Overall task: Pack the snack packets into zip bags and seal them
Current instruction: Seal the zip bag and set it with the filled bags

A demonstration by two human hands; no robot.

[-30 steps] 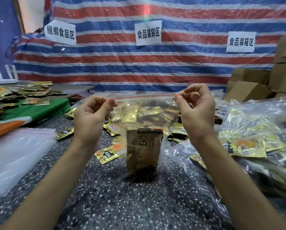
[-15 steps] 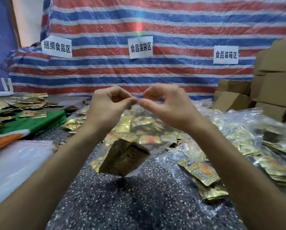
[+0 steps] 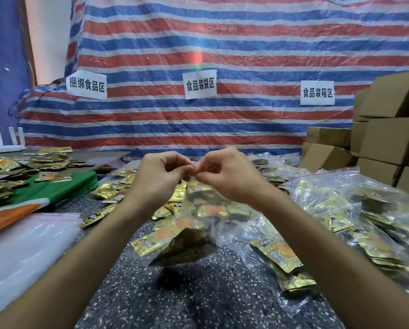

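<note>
Left hand (image 3: 160,179): fingers curled, thumb and forefinger pinched the top edge of the zip bag (image 3: 196,222)
Right hand (image 3: 227,180): pinched the same edge, fingertips meeting the left's
Zip bag: hung below both hands, above the speckled table (image 3: 198,295)
Snack packets (image 3: 187,249): bunched in the bag's lowest corner
Filled bags (image 3: 336,210): heaped to the right, near cardboard boxes (image 3: 388,138)

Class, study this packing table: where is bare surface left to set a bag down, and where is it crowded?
Free: the speckled dark tabletop at the front edge, between the stack of empty clear plastic bags and the filled clear zip bags. Crowded: farther back, under loose gold snack packets.
</note>
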